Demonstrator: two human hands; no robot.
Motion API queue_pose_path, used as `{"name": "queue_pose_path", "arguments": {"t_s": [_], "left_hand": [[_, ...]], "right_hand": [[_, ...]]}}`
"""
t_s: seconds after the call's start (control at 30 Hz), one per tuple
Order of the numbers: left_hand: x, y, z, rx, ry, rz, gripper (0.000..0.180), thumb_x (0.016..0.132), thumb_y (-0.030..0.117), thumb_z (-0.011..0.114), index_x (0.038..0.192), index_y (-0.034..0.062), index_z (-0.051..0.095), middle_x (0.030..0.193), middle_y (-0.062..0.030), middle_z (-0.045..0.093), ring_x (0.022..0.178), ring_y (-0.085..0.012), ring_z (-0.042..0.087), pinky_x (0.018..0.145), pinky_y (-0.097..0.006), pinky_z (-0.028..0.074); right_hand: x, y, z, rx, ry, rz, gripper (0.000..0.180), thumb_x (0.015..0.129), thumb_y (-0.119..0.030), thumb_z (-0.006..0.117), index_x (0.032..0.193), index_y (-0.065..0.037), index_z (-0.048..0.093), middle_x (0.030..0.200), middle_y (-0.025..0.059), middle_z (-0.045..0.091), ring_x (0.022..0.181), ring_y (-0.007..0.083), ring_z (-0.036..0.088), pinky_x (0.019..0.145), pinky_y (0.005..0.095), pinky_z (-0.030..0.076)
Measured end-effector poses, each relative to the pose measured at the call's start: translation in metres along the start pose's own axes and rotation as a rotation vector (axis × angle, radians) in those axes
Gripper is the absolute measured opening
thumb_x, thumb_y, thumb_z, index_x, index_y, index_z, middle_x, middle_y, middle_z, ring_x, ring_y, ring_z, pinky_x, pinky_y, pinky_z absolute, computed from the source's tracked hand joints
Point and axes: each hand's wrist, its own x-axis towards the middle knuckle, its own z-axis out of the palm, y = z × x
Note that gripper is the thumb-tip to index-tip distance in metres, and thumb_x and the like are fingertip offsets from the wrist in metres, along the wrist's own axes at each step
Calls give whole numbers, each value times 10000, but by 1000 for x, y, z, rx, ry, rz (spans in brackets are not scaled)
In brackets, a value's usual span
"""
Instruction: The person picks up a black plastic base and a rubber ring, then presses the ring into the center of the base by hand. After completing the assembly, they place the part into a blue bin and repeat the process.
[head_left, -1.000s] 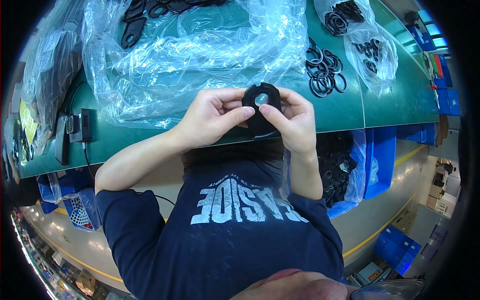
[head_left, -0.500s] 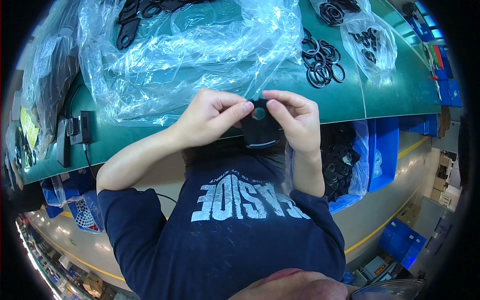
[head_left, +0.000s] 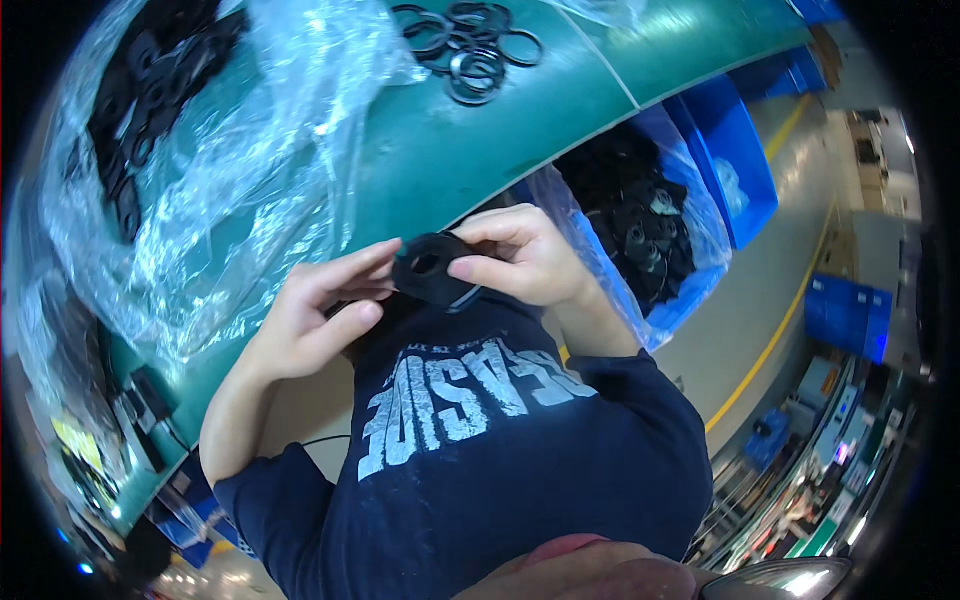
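Note:
Both my hands hold a round black part [head_left: 428, 268] with a centre hole, just off the near edge of the green worktable [head_left: 460, 150]. My right hand [head_left: 520, 258] grips it from the right with thumb and fingers. My left hand [head_left: 318, 318] touches its left side with the fingertips. A thin ring edge shows under the part by my right thumb.
Crinkled clear plastic sheeting [head_left: 230, 170] covers the table's left, with black flat parts [head_left: 140, 110] under it. Several loose black rings [head_left: 470, 50] lie at the far middle. A plastic-lined blue bin [head_left: 640, 240] of black parts stands below the table at my right. Blue crates [head_left: 845, 315] stand on the floor.
The view has swung to the right and tilted, so table and bin now sit differently. My hands have kept the black part and brought it closer to my chest.

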Motion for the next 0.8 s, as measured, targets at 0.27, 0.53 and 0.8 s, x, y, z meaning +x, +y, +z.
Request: {"name": "queue_pose_path", "arguments": {"t_s": [0.27, 0.53, 0.8], "left_hand": [[1, -9, -6, -54, 169, 53, 375, 913, 118, 488, 1237, -68, 457, 1092, -196, 605, 975, -250, 618, 859, -339, 487], [12, -12, -6, -44, 221, -24, 316, 930, 100, 469, 1197, -67, 492, 1042, -191, 622, 935, -235, 629, 818, -307, 503], [2, -2, -7, 17, 214, -40, 305, 914, 77, 501, 1191, -50, 508, 1046, -163, 630, 947, -207, 625, 848, -317, 496]], "right_hand": [[-100, 110, -186, -131, 1068, 337, 348, 815, -143, 664, 1115, 17, 590, 878, 56, 652, 750, 122, 604, 691, 252, 476], [-125, 226, -294, -395, 1500, 342, 601, 789, -259, 674, 1292, -15, 452, 1213, 172, 554, 1096, 264, 546, 905, 341, 429], [-92, 238, -256, -1244, 1128, 377, 396, 755, -253, 589, 1105, -72, 624, 1236, 162, 539, 1148, 308, 500, 963, 382, 395]]}}
